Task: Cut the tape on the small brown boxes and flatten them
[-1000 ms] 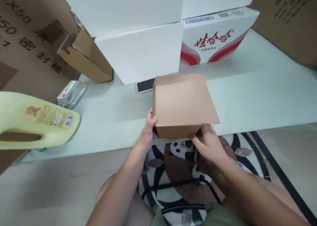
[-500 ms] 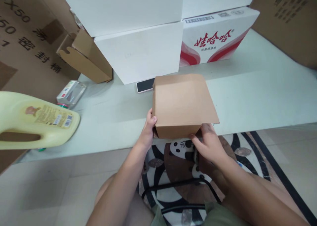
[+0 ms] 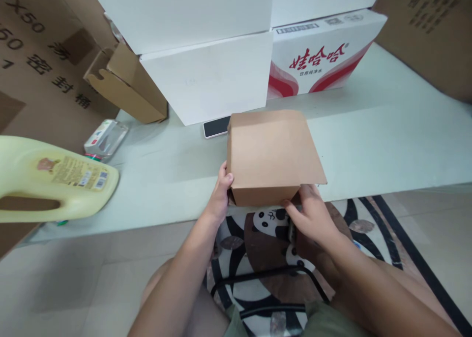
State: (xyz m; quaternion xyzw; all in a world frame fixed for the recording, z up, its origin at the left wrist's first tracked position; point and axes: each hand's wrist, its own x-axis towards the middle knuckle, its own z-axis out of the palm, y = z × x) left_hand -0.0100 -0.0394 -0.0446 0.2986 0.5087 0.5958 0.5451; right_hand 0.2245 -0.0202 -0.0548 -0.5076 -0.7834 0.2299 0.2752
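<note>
Cardboard box (image 3: 272,151): light, stiff, crushable, we judge; best held at lower side walls. Left hand (image 3: 220,193) and right hand (image 3: 309,213) grasp it, fingers (image 3: 229,178) at near corners.

Brown box (image 3: 271,150) at table (image 3: 401,135) edge

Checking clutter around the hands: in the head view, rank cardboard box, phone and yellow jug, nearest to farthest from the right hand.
From the right hand:
1. cardboard box: touching the hand
2. phone: beyond the box, to its left
3. yellow jug: far left
</note>
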